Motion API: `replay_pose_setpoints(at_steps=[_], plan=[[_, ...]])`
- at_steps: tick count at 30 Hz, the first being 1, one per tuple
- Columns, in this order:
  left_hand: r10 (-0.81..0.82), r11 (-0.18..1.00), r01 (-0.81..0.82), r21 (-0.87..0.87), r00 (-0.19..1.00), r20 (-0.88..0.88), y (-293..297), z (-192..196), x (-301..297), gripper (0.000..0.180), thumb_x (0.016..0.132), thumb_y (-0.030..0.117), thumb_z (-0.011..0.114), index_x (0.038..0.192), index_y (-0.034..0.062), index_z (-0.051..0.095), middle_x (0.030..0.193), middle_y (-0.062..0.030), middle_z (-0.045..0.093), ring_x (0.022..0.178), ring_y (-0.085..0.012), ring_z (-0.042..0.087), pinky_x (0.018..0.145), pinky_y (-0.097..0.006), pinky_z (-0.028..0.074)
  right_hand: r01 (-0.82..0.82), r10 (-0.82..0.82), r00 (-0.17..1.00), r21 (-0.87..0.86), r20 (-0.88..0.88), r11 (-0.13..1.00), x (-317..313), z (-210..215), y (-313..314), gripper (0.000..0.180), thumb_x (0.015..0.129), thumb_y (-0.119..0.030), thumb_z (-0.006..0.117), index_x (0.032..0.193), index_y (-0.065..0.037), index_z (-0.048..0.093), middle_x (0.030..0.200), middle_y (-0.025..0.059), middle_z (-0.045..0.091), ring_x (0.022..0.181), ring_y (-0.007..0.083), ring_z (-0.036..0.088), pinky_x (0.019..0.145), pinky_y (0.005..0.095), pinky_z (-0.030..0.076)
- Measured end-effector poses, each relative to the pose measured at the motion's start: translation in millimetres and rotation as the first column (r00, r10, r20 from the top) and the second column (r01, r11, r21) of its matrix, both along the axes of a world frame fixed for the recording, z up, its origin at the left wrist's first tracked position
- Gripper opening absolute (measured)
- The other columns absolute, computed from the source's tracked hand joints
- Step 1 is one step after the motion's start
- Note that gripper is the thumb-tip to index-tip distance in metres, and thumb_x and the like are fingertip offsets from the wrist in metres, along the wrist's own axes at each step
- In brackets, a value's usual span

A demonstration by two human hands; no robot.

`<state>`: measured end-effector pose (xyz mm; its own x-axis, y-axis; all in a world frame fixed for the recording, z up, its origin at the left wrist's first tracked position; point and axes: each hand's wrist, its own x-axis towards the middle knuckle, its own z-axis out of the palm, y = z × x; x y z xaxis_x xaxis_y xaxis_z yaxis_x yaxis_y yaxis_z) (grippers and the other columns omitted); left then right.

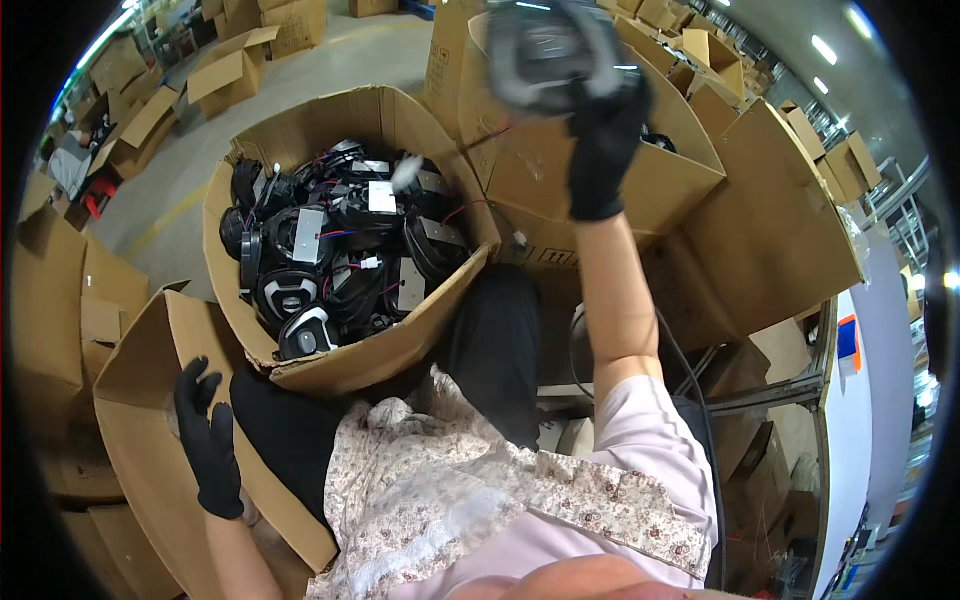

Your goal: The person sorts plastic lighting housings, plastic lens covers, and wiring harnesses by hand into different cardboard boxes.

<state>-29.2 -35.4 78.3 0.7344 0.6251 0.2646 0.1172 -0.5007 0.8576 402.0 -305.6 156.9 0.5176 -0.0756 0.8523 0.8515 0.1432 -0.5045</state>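
My right hand [606,135], in a black glove, is raised far ahead with the arm stretched out. Its fingers grip a black plastic housing with silver U-shaped trim [545,70], blurred by motion. A thin wire with a white connector [407,172] trails leftward from it. Below that connector, a cardboard box [385,368] holds a heap of similar black units [305,333], with silver plates and coloured wires. My left hand [208,435], also gloved in black, is apart from the heap with its fingers spread and nothing in them, near an open carton [135,425].
Right of the full box stands another large carton [560,215], its wide flap [755,225] folded outward. A white-topped table [850,430] edges the right side, with a metal frame underneath. More cartons [228,75] stand on the floor at the back left.
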Motion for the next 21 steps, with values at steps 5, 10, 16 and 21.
replay_pose_setpoints(at_steps=[5, 10, 16, 21], plan=[[0.112, 0.994, -0.112, 0.0, 0.986, -0.127, 40, -64, -38, 0.034, 0.094, 0.007, 0.055, 0.127, -0.0002, 0.051, 0.123, -0.011, 0.057, 0.11, -0.0199, 0.056, 0.098, -0.033, 0.042, 0.893, -0.801, 0.425, -0.051, 0.422, 0.448, 148, 4, -119, 0.048, 0.086, -0.016, 0.067, 0.127, -0.003, 0.046, 0.118, 0.0147, 0.053, 0.112, 0.0284, 0.053, 0.094, 0.0388, 0.045], [0.249, 0.962, -0.26, -0.086, 0.962, -0.114, 55, -64, -43, 0.028, 0.095, 0.017, 0.057, 0.116, -0.0012, 0.06, 0.111, -0.0073, 0.063, 0.1, -0.0161, 0.059, 0.092, -0.03, 0.045, 0.527, -0.586, 0.76, -0.794, 0.281, 0.303, 196, 10, -227, 0.055, 0.088, -0.032, 0.059, 0.133, -0.002, 0.05, 0.13, 0.0179, 0.057, 0.121, 0.0318, 0.053, 0.1, 0.0394, 0.041], [0.365, 0.888, -0.363, -0.281, 0.93, -0.05, 77, -93, -111, 0.03, 0.098, 0.019, 0.052, 0.118, -0.0023, 0.059, 0.113, -0.01, 0.062, 0.104, -0.0191, 0.06, 0.093, -0.03, 0.046, 0.738, -0.655, 0.601, -0.633, 0.459, 0.234, 120, 3, -117, 0.056, 0.085, -0.036, 0.065, 0.125, 0.001, 0.056, 0.124, 0.0197, 0.06, 0.113, 0.0327, 0.058, 0.095, 0.0378, 0.043], [0.462, 0.812, -0.442, -0.382, 0.886, -0.043, 109, -154, -179, 0.027, 0.096, 0.015, 0.055, 0.115, -0.0033, 0.06, 0.108, -0.0086, 0.064, 0.1, -0.017, 0.061, 0.089, -0.03, 0.049, -0.145, 0.169, 0.985, -0.756, -0.046, 0.638, -10, -63, 77, 0.032, 0.088, -0.023, 0.064, 0.118, -0.01, 0.065, 0.116, 0.0154, 0.064, 0.099, 0.0269, 0.065, 0.082, 0.033, 0.049]])
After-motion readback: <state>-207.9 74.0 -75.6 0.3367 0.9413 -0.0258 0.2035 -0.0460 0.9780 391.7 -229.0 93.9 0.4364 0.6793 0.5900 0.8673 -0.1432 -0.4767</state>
